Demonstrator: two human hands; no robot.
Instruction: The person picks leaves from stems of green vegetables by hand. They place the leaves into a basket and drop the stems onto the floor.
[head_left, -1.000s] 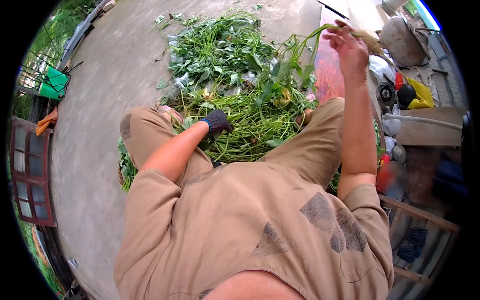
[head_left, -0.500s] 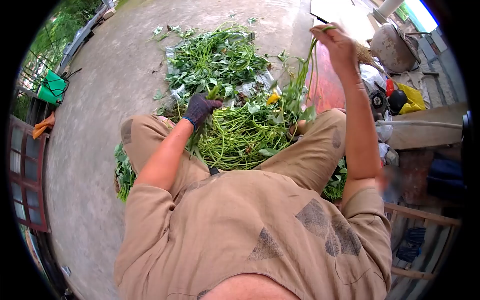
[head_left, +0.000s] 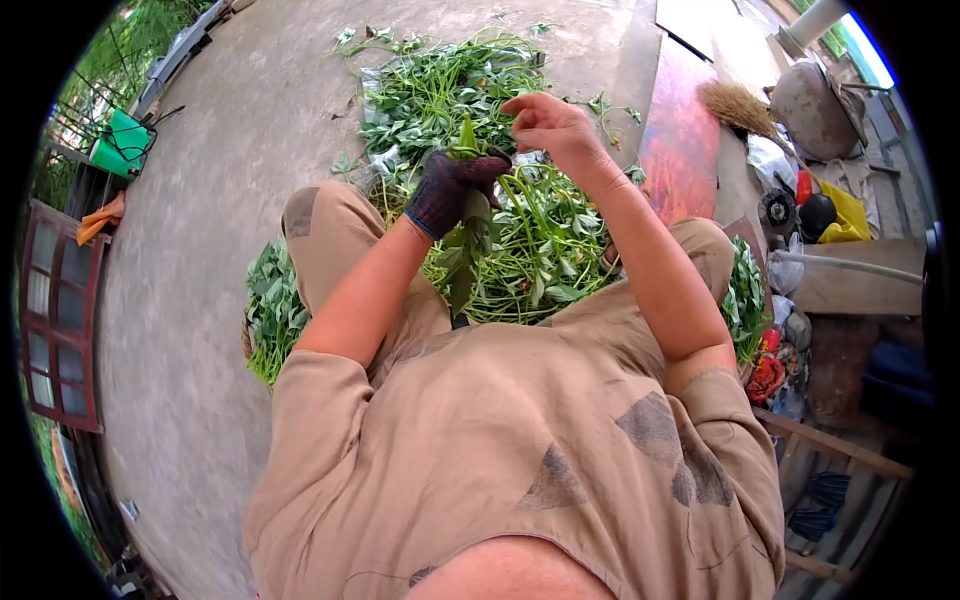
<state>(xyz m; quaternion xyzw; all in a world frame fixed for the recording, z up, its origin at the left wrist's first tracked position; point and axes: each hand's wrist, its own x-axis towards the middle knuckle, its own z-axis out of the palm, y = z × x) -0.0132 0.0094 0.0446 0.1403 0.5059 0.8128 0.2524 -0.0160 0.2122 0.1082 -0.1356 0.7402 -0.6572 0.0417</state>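
Nearest me, past the patched brown shirt [head_left: 540, 430], a woven basket [head_left: 247, 338] stands outside the left knee, mostly hidden by the leafy greens [head_left: 275, 310] heaped in it. More greens [head_left: 742, 300] show outside the right knee; I can't tell what holds them. Between the legs lies a loose tangle of green stems [head_left: 510, 295].

Above that tangle, my gloved left hand [head_left: 455, 185] is closed firmly round a bunch of leafy stems [head_left: 466, 262], tips poking out over the fist and leaves hanging below it. My bare right hand [head_left: 548, 128] is just beside it, up and to the right, fingers bent and partly open; I make out nothing in its grasp.

Beyond the hands, a flatter pile of leafy vines [head_left: 440, 95] lies on pale plastic sheeting [head_left: 372, 82] on the concrete floor [head_left: 220, 200]. At right, a white plastic bag [head_left: 768, 160] and a yellow bag [head_left: 848, 213] sit near a rounded, stained vessel [head_left: 818, 110], contents unseen. A green bucket [head_left: 122, 143] is at upper left, dark cords against it, its inside unclear.
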